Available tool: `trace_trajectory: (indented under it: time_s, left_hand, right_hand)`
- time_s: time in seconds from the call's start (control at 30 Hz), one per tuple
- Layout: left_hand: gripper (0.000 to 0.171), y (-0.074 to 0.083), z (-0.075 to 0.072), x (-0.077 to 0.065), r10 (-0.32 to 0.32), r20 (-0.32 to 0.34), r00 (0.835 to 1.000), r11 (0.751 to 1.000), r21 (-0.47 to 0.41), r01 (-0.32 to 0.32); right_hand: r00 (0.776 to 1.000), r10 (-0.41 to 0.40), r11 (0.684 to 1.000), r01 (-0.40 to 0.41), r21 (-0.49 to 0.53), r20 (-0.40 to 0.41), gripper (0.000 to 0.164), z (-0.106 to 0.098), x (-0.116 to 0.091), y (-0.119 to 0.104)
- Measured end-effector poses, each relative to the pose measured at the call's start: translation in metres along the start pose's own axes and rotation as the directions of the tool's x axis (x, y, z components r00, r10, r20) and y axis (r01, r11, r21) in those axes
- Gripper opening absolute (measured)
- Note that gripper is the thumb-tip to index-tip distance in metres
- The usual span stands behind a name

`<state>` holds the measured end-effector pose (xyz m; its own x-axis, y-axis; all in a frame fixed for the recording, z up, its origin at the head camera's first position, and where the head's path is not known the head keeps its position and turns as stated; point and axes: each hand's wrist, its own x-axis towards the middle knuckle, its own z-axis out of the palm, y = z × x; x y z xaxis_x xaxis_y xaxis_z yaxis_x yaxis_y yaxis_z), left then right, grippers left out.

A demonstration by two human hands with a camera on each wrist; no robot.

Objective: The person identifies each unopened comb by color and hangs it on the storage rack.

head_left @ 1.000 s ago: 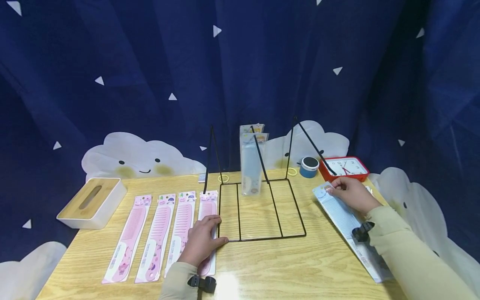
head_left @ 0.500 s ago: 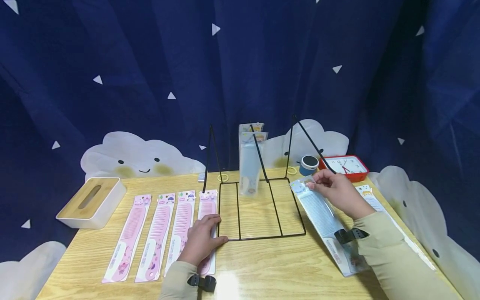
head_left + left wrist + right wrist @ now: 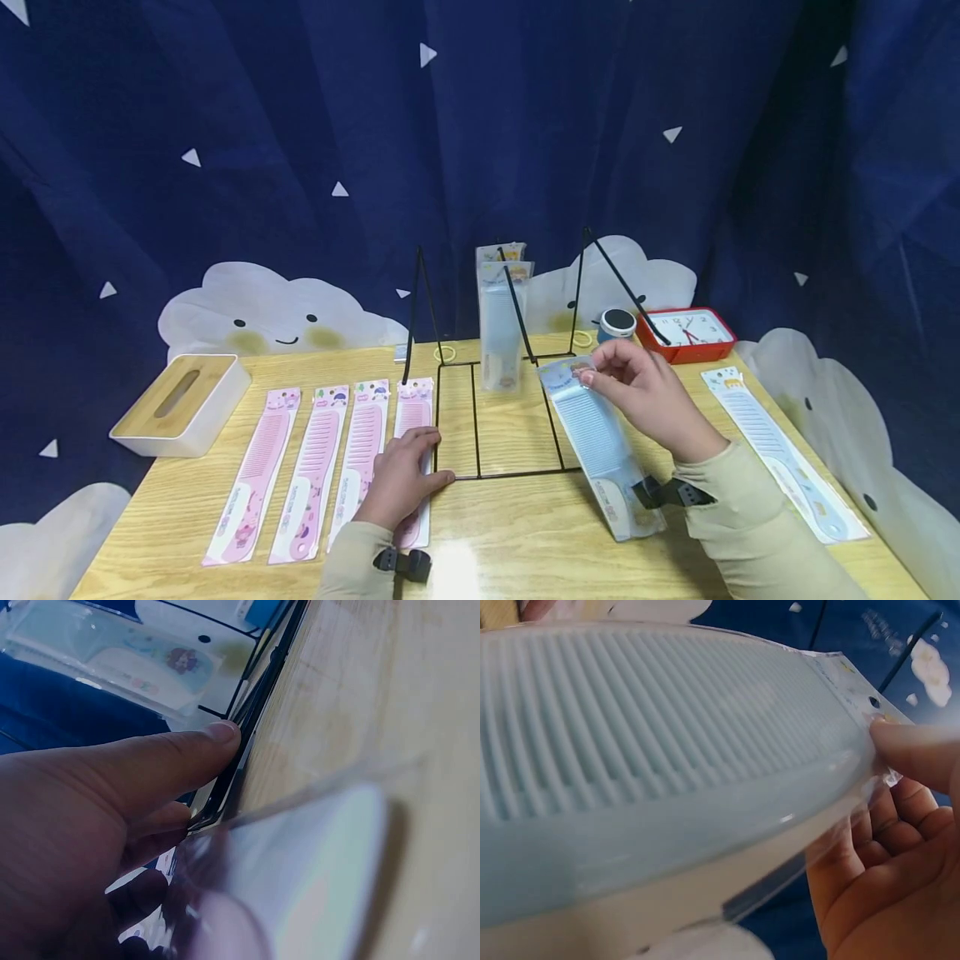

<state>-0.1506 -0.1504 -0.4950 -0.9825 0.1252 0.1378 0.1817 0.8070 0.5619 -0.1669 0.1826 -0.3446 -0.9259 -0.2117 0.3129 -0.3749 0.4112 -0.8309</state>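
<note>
My right hand [image 3: 641,396] pinches the top of a packaged light-blue comb [image 3: 596,437], thumb in front near the hang hole. The comb hangs tilted over the right part of a black wire display rack [image 3: 517,477]. In the right wrist view its teeth and clear sleeve fill much of the frame. My left hand [image 3: 405,479] rests over the rack's front left corner, thumb [image 3: 202,746] along the wire, partly covering a pink packaged comb [image 3: 414,408]. On the rack's middle hook hang two packaged combs [image 3: 501,325], one behind the other.
Several pink packaged combs [image 3: 258,475] lie in a row at left, beside a wooden-topped tissue box [image 3: 183,404]. Another blue packaged comb [image 3: 783,454] lies at right. A blue speaker [image 3: 617,323] and a red clock [image 3: 686,335] stand behind. Angled wire arms [image 3: 628,287] rise from the rack.
My right hand has carried the blue comb leftward from the table's right side to the rack, uncovering the other blue comb lying there. The left hand stays in place.
</note>
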Motion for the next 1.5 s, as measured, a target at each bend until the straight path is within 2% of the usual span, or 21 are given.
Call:
trace_trajectory:
  time_s: [0.2,0.37,0.67,0.73,0.97,1.17,1.5]
  left_hand:
    - [0.062,0.000,0.001,0.000,0.001,0.001,1.000,1.000,-0.007,-0.001]
    - [0.062,0.000,0.000,0.000,-0.002,0.006,1.000,1.000,-0.009,0.002]
    - [0.062,0.000,-0.001,-0.001,-0.010,0.002,1.000,1.000,-0.001,0.010]
    - [0.061,0.000,-0.001,-0.001,-0.009,-0.002,1.000,1.000,-0.002,0.009]
    - [0.061,0.000,-0.001,-0.001,-0.009,-0.002,1.000,1.000,-0.008,0.009]
    - [0.062,0.001,-0.001,-0.001,-0.022,0.005,1.000,1.000,-0.009,0.022]
    - [0.062,0.000,0.000,-0.001,-0.016,0.002,1.000,1.000,0.000,0.016]
  right_hand:
    - [0.997,-0.072,0.992,0.070,0.106,0.009,0.008,0.011,-0.007,-0.020]
    - [0.993,-0.121,0.981,0.122,0.154,-0.017,0.011,0.017,-0.013,-0.031]
    - [0.973,-0.220,0.926,0.229,0.299,-0.066,0.012,0.026,-0.014,-0.049]
    - [0.974,-0.215,0.924,0.228,0.307,-0.076,0.012,0.027,-0.013,-0.050]
    - [0.983,-0.147,0.954,0.169,0.248,-0.105,0.014,0.032,-0.007,-0.049]
    - [0.983,-0.124,0.955,0.156,0.253,-0.137,0.012,0.039,0.003,-0.042]
    - [0.988,-0.062,0.954,0.101,0.283,-0.144,0.014,0.044,0.021,-0.037]
